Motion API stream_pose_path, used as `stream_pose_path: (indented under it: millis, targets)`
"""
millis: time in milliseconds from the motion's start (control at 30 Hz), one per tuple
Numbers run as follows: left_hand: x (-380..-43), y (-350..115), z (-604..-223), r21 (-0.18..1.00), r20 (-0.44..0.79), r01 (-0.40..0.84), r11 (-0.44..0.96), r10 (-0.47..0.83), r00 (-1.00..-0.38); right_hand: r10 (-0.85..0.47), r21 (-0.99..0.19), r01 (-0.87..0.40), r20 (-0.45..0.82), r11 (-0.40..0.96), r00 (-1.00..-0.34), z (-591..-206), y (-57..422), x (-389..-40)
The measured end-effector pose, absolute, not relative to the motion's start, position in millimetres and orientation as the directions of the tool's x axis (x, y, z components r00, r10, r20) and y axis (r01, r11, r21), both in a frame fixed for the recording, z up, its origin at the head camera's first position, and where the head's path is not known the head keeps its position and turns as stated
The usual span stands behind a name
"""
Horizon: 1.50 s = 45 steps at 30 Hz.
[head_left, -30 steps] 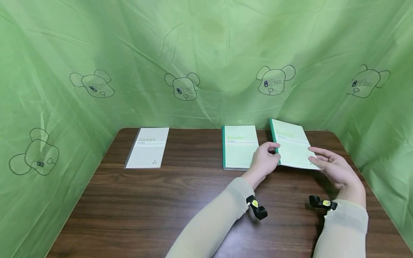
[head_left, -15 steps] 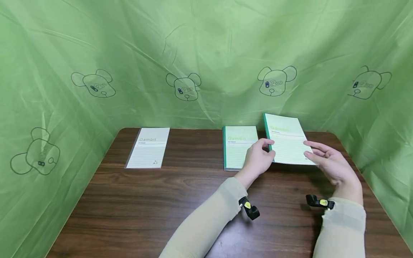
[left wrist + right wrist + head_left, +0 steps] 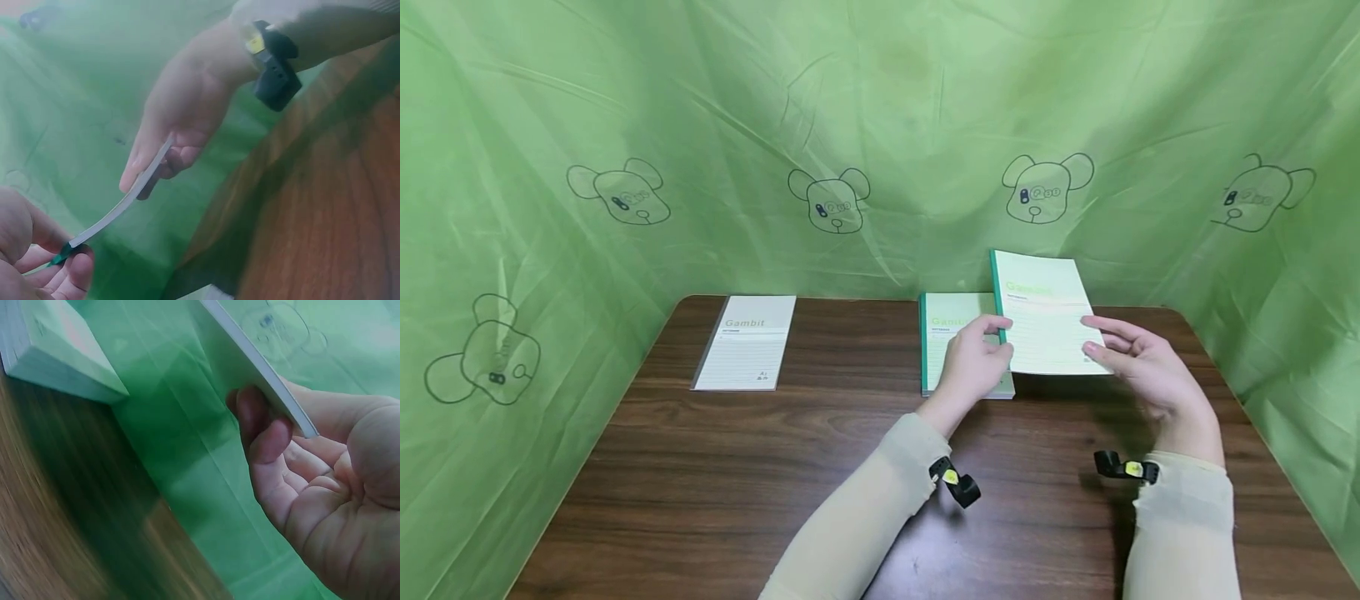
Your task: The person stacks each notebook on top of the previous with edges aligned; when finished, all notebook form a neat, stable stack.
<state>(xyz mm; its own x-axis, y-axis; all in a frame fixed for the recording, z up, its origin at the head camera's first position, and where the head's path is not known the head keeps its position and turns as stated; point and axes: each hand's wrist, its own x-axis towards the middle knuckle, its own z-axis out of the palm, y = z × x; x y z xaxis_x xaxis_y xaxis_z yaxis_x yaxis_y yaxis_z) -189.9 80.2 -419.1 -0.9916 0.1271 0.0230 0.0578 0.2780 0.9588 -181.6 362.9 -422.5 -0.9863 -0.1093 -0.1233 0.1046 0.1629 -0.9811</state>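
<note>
Head view, right of centre: a green-spined notebook (image 3: 1045, 317) is held clear of the table (image 3: 775, 467), tilted, its cover facing the camera. The left hand (image 3: 972, 360) pinches the spine edge between thumb and fingers; the left wrist view shows the green spine (image 3: 62, 255) clamped at lower left. The right hand (image 3: 1138, 362) supports the opposite edge, fingers (image 3: 262, 431) curled under the sheet and thumb above it, as the right wrist view shows. Both hands therefore grasp the notebook; neither is free.

A second green notebook (image 3: 951, 333) lies flat on the table directly below and to the left of the held one, partly hidden by the left hand. A white notebook (image 3: 747, 342) lies flat well apart, at centre left. Green sheeting (image 3: 880, 125) printed with bear outlines closes off the back and sides.

Judgement: the held notebook bows between the two grips. To handle it well, keep both edges level and the hands evenly spaced, so the cover does not crease and the lower corner clears the notebook beneath.
</note>
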Motion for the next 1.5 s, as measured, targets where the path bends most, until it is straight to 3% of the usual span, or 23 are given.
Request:
stream_pose_path:
  millis: [333, 567, 967, 1500]
  targets:
    - [-198.3, 43.7, -426.4, 0.959, 0.058, 0.077, 0.272, 0.077, -0.995, -0.134, -0.984, 0.102, -0.122, 0.146, -0.984, -421.5, 325.5, -192.1]
    - [-203.9, 26.4, -438.5, 0.967, 0.066, 0.07, 0.247, 0.027, -0.997, -0.166, -0.971, 0.061, -0.102, 0.233, -0.981, -422.2, 304.4, -194.4]
    - [-210.8, 11.4, -442.2, 0.966, 0.067, 0.076, 0.247, 0.044, -0.997, -0.159, -0.971, 0.015, -0.054, 0.238, -0.986, -429.4, 282.8, -197.5]
    - [-218.6, 7.3, -459.4, 0.943, 0.063, 0.077, 0.324, 0.055, -0.997, -0.088, -0.876, 0.019, -0.07, 0.483, -0.994, -437.1, 274.8, -201.9]
